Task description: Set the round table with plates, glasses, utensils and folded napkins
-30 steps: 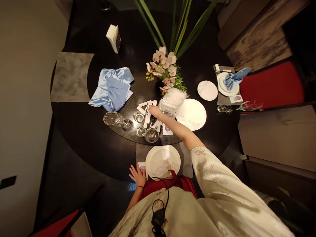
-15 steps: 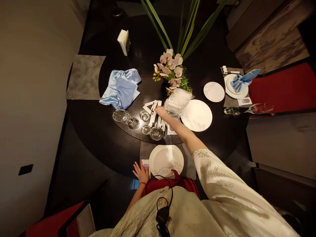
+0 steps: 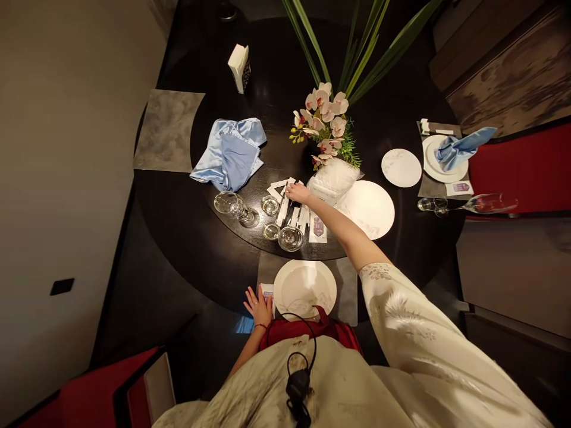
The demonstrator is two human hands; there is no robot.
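Observation:
My right hand [image 3: 298, 193] reaches across to the bundle of dark, thin utensils in white paper sleeves [image 3: 292, 215] on the raised round top. Its fingers are closed at the far end of the bundle; what they pinch is too small to make out. Just below stand small glass dishes [image 3: 291, 239]. Right of the sleeves lies a printed white packet [image 3: 318, 229], and a clear plastic-wrapped white bundle [image 3: 333, 181] sits beyond my wrist. My left hand [image 3: 259, 308] rests with fingers spread at the table's near edge, beside another packet [image 3: 267, 291] and a white plate [image 3: 305, 288].
Left of the dishes, a stemmed glass [image 3: 229, 203] lies near blue satin cloths [image 3: 234, 154]. A flower arrangement [image 3: 328, 113] rises in the middle. Marbled plates [image 3: 372, 209] sit to the right, near a place setting with a folded blue napkin [image 3: 461, 148]. A napkin holder [image 3: 239, 68] stands far back.
The view has shifted, moving everything rightward. My right hand has moved slightly farther away along the sleeved utensils, and more of the printed packet shows. My left hand stays put.

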